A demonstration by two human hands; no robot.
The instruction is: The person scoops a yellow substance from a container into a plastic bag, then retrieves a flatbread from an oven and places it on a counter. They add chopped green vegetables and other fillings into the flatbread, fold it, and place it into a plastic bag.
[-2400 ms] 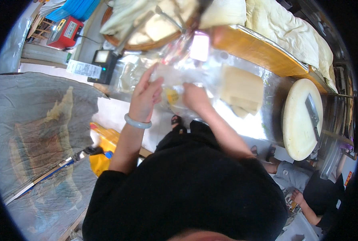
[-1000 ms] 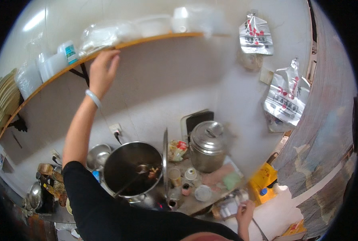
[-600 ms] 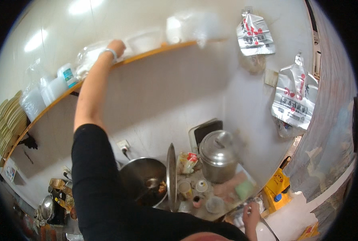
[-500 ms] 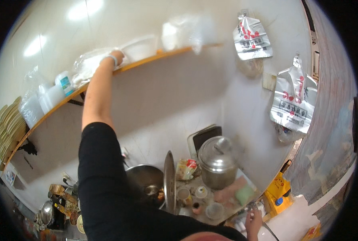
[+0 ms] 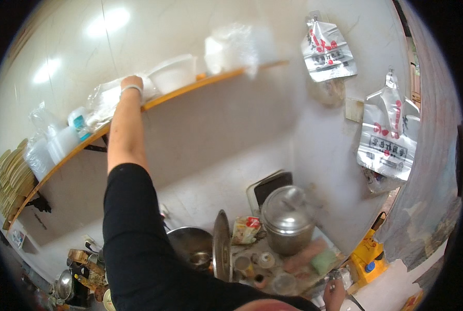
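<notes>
My left arm in a black sleeve reaches straight up to a high wooden shelf [image 5: 190, 89]. My left hand [image 5: 130, 83], with a pale bracelet at the wrist, rests on the shelf among clear plastic bags of white containers [image 5: 102, 98], next to a white bowl [image 5: 174, 72]. Its fingers are hidden behind the shelf edge. My right hand [image 5: 335, 291] is low at the bottom edge, by the counter's end; its grip is too small to make out.
Below are a large pot [image 5: 190, 246] with a lid [image 5: 221, 246] standing on edge, a lidded metal pot [image 5: 287, 217], small jars and cups. Printed plastic bags [image 5: 389, 137] hang on the right wall. Stacked plates [image 5: 11, 179] sit at the shelf's left end.
My view has swung from a table up to the wall and shelf. My left hand has slid rightward along the shelf and now sits beside the white bowl.
</notes>
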